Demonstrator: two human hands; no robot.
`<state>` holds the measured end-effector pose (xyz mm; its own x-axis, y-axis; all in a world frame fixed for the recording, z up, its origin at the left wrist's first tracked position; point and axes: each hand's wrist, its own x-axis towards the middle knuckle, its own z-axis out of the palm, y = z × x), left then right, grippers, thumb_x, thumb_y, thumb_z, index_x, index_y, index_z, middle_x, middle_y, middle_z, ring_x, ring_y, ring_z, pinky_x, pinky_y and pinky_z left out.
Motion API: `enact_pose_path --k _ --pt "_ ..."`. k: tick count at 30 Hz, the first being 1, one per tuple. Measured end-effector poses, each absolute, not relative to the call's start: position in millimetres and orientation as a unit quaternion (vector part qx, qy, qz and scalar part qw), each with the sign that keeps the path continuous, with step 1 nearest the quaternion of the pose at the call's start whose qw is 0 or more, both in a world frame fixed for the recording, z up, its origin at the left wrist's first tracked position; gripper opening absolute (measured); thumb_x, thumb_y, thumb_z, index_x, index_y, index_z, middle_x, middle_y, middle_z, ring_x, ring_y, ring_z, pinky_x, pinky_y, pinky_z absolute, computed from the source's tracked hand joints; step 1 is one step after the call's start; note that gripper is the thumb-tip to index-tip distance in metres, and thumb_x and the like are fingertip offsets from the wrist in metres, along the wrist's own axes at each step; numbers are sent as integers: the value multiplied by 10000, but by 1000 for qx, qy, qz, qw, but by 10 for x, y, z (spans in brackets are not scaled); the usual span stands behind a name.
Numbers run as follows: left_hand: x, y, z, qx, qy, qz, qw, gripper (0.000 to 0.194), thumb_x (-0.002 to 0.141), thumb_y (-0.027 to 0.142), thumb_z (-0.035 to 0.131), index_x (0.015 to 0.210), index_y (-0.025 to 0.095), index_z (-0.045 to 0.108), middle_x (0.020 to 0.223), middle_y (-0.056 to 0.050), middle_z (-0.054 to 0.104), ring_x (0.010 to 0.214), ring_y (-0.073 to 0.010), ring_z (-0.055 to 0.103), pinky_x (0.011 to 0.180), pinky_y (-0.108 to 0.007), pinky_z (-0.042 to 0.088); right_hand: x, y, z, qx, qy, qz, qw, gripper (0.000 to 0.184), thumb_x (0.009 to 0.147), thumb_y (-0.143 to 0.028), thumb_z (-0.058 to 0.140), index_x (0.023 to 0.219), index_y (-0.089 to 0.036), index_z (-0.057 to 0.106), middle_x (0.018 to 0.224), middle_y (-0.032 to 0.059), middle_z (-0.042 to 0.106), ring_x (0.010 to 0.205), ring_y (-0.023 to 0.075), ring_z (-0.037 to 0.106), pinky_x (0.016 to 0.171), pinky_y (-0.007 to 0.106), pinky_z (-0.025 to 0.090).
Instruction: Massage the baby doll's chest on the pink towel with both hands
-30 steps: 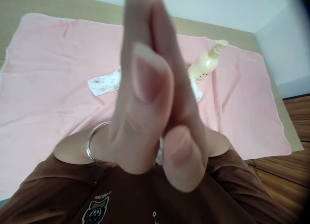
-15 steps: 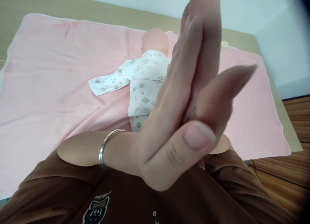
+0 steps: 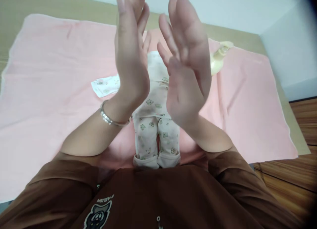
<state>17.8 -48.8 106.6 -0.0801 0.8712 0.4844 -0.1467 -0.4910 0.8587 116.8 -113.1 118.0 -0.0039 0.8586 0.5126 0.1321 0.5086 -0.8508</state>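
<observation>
My left hand, with a silver bangle on its wrist, is raised with straight fingers and holds nothing. Facing it across a gap is my right hand, also upright, empty and open. Below and beyond them lies a baby doll in a white printed top and matching trousers with turned-up cuffs. One sleeve stretches out to the left. My hands cover the doll's head and its other sleeve.
The doll lies on a pink blanket spread over a light wooden table. A pale yellow pump bottle stands to the right, partly behind my right hand. A white wall rises behind, and wooden flooring shows at right.
My hands were pressed together or overlapping in front of the doll. They have come apart to left and right, uncovering the doll's trousers and the bottle.
</observation>
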Motion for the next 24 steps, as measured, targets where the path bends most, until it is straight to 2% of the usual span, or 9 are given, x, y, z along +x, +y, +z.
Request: enact_pose_path --k 1,2,4,5,9,12,16,20,24 --pt "195 -385 989 523 356 655 414 755 1152 223 -175 1426 202 528 1583 27 507 1539 -66 427 1351 -366 369 1206 -1011 1089 -360 -621 327 615 395 985 -277 407 1355 -173 496 1654 74 458 1562 165 477 1300 351 493" --pt "209 -274 892 515 402 641 403 600 1207 231 -22 1394 249 549 1582 34 513 1503 -109 481 1319 -427 424 1232 -880 981 -350 -603 337 633 359 966 -246 425 1299 -166 532 1550 105 554 1469 165 572 1265 346 529" --pt "229 -69 656 533 471 621 330 276 1193 144 393 1121 186 656 1344 -67 646 1298 -222 611 1192 -488 530 1261 -619 749 -413 -585 306 627 316 928 -166 396 1164 -188 604 1281 93 684 1252 150 684 1186 317 579" --pt "238 11 531 536 511 602 298 306 1039 -88 497 980 164 660 1174 -91 666 1193 -211 632 1164 -450 536 1271 -504 640 -448 -615 266 592 316 927 -134 383 1149 -219 591 1258 67 697 1247 131 676 1171 285 575" --pt "271 143 117 596 517 589 177 455 824 -195 512 961 210 669 1140 -102 593 1123 -251 603 1033 -437 562 1344 -201 348 -513 -692 151 485 321 914 -79 396 1101 -213 620 1184 40 731 1180 126 662 1121 258 562" --pt "249 154 -55 625 514 566 158 331 821 -59 556 886 259 617 1057 -85 619 1087 -271 580 1010 -480 538 1439 -110 249 -526 -706 151 449 328 910 -64 399 1054 -208 655 1142 33 742 1132 116 664 1089 234 561" --pt "74 185 -223 669 504 519 172 128 913 297 604 1039 278 608 1150 -92 647 1149 -281 557 1088 -548 472 1590 -76 154 -551 -725 104 400 375 915 -53 380 1089 -222 666 1211 38 737 1199 126 650 1147 254 537" --pt "-125 180 -335 714 468 485 190 529 1008 754 398 1194 309 618 1271 -87 647 1287 -332 547 1169 -557 410 1630 -132 171 -591 -735 82 322 409 977 -114 406 1312 -148 638 1447 78 661 1405 168 577 1276 321 458" --pt "-176 163 -348 730 461 475 169 686 994 853 304 1240 297 622 1283 -115 661 1284 -356 581 1150 -547 434 1399 -431 347 -667 -726 64 155 575 1054 -160 338 1602 7 390 1722 189 356 1650 313 307 1410 470 231"
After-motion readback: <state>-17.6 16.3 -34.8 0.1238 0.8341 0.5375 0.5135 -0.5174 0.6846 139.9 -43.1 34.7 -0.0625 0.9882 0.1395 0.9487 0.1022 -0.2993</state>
